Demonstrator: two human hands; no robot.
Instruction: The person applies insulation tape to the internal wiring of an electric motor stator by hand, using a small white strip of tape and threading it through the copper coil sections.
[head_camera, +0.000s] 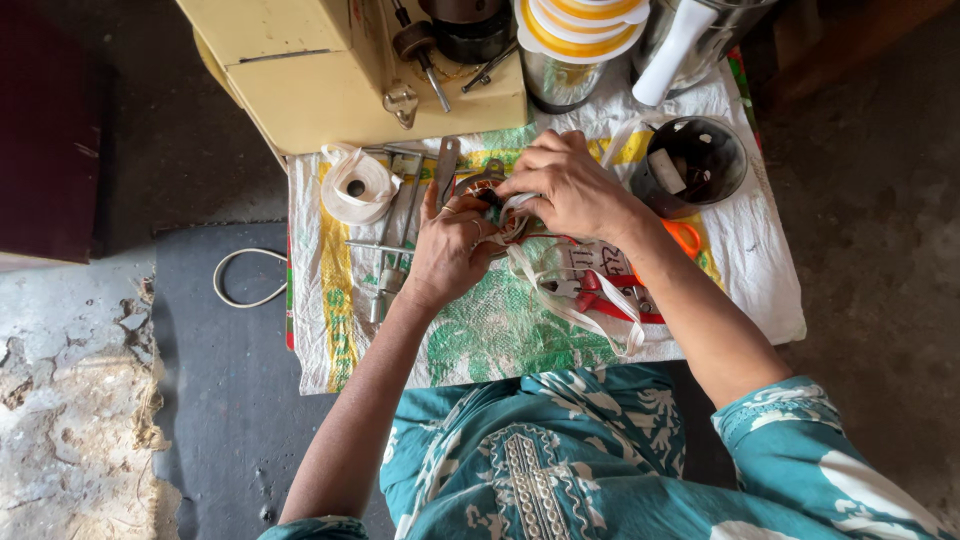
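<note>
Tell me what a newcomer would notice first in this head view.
Both hands meet mid-table: the left hand and right hand close around a small dark part wound with white tape, whose loose loops trail toward the person. A white tape roll lies to the left, red-handled pliers under the right wrist, and a cream machine housing stands behind.
</note>
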